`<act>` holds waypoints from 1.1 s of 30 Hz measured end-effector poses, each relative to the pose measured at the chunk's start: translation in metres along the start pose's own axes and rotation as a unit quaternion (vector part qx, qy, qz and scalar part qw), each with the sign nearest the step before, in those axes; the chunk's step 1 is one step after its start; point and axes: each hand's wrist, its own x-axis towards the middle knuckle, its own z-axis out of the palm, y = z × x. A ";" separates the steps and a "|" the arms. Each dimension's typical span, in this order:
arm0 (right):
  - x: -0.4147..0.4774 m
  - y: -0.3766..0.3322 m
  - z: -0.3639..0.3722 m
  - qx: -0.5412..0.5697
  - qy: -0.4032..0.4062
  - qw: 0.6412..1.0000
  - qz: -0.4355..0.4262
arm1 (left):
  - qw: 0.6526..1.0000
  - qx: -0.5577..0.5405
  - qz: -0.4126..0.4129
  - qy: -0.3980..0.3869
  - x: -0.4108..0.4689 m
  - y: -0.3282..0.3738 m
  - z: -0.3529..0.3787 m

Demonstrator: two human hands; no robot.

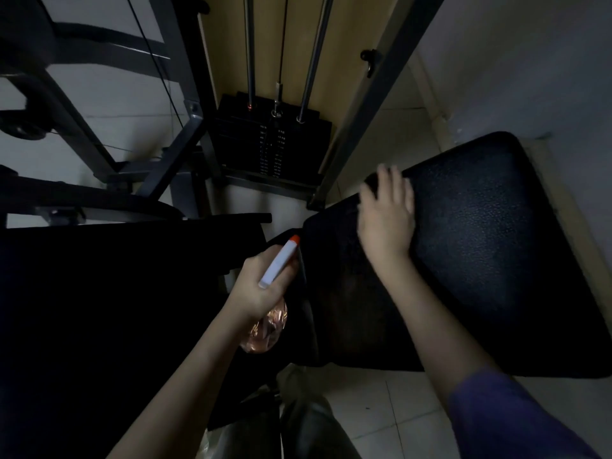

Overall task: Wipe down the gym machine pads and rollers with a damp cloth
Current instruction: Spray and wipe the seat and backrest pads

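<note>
Seat pad (pixel 480 243) lies under my right hand (pixel 387 220), whose fingers rest straight and flat near its far left edge. In this dim light I cannot tell whether a cloth is beneath the palm. My left hand (pixel 261 289) grips a spray bottle (pixel 278 263), nozzle toward the pad's left edge. The pad's length runs away from me, rightward, and its near right corner is cut off.
</note>
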 end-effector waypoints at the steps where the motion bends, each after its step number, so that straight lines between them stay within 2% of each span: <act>1: -0.001 -0.011 0.012 -0.001 -0.027 0.999 -0.034 | 1.000 0.009 0.002 -0.001 -0.001 -0.004 0.001; 3: -0.016 -0.026 0.029 0.007 -0.074 0.992 -0.104 | 1.000 0.020 0.005 -0.001 -0.003 -0.008 0.001; 5: -0.037 -0.031 0.032 0.026 -0.102 0.985 -0.135 | 1.000 0.020 0.006 -0.003 -0.004 -0.011 0.000; 7: -0.053 -0.023 0.024 0.045 -0.106 0.985 -0.128 | 1.000 0.021 0.006 -0.016 -0.005 -0.012 -0.004; 9: -0.060 -0.010 0.013 0.045 -0.077 0.991 -0.102 | 0.999 0.029 0.008 -0.029 -0.004 -0.014 -0.008; 14: -0.021 0.004 -0.001 0.030 -0.007 0.999 -0.028 | 0.996 0.067 0.007 -0.060 0.002 -0.022 -0.011; 22: -0.021 0.004 0.014 0.028 0.011 0.995 -0.092 | 0.995 0.020 -0.094 -0.034 0.003 -0.033 -0.001; 27: -0.027 -0.002 0.020 0.032 0.010 0.996 -0.085 | 0.989 0.063 -0.097 -0.087 -0.006 -0.039 -0.002; 31: -0.021 -0.014 0.034 0.041 0.000 0.994 -0.100 | 0.988 0.034 -0.129 -0.072 -0.011 -0.043 0.001; 33: -0.017 -0.024 0.047 0.044 -0.016 0.991 -0.125 | 0.987 0.045 -0.129 -0.090 -0.015 -0.047 0.002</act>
